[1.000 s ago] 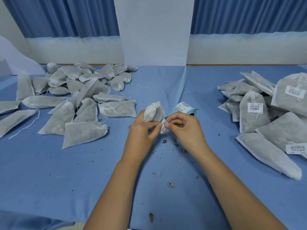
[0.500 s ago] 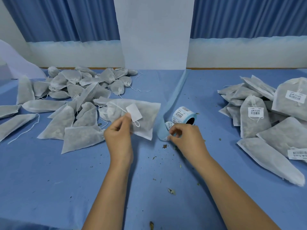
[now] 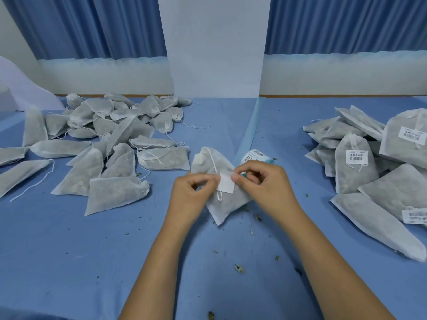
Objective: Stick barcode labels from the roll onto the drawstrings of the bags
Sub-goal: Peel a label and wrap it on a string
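In the head view, a white label (image 3: 226, 184) is pinched at its left edge by the left hand (image 3: 193, 189) and at its right edge by the right hand (image 3: 262, 181), over the drawstring (image 3: 213, 163) that runs from the gathered neck of the bag (image 3: 227, 210) towards the person. The label roll (image 3: 255, 156) is seen on the table (image 3: 69, 262) just behind the right hand. No print is legible on the held label; barcodes are shown on the labelled bags (image 3: 355, 174) at the right.

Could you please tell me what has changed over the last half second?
The left hand brought the bag from over the unlabelled pile to the centre. The right hand left the roll and now pinches the label too. The roll and labelled pile stayed put.
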Demonstrator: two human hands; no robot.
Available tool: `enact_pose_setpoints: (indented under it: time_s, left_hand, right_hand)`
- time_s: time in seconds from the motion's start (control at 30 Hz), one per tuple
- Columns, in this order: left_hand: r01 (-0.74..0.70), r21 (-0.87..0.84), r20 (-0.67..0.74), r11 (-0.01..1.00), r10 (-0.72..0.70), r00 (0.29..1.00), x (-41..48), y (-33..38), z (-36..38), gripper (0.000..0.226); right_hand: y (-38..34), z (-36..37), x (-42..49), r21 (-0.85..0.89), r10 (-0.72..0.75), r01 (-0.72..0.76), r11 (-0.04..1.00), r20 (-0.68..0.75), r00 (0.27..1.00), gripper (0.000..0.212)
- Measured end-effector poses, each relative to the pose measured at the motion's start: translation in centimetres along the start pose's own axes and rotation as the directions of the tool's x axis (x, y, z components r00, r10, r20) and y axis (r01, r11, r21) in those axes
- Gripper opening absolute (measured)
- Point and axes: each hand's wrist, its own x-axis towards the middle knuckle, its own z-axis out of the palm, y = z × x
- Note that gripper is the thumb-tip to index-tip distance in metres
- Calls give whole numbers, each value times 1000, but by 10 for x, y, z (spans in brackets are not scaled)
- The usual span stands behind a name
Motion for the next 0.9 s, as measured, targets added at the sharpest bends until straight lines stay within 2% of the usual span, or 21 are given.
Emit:
enact_pose_setpoints:
  time_s: [0.1, 0.2, 0.3, 0.5, 0.6, 0.7, 0.9]
  left_hand:
    - [30, -19, 36, 999, -29, 999, -1, 1, 0, 38]
    - [78, -92, 61, 993, -73, 995, -2, 2, -1, 43]
    - [65, -50, 57, 997, -62, 996, -2, 1, 0, 27]
    - [100, -30, 109, 995, -96, 989, -1, -4, 2, 14]
    - [78, -10, 191, 997, -75, 979, -2, -3, 1, 26]
    - [40, -14, 252, 999, -35, 967, -2, -1, 1, 38]
    - [62, -42, 308, 997, -46, 950, -2, -2, 1, 46]
  right_hand:
    - [-3, -11, 4, 207, 62, -72, 976, 53, 997, 21]
    - [-6, -26, 7, 341, 72, -60, 938, -24, 997, 25]
    - [-10, -33, 6, 436, 41, -9, 900, -63, 997, 17]
    - [-10, -19, 4, 469, 7, 1, 883, -16, 1000, 13]
    - [-9, -13, 2, 441, -24, 16, 897, 13, 1000, 16]
    - [-9, -9, 1, 388, -20, 2, 922, 43, 999, 11]
    - [-4, -8, 1, 227, -18, -13, 974, 133, 991, 16]
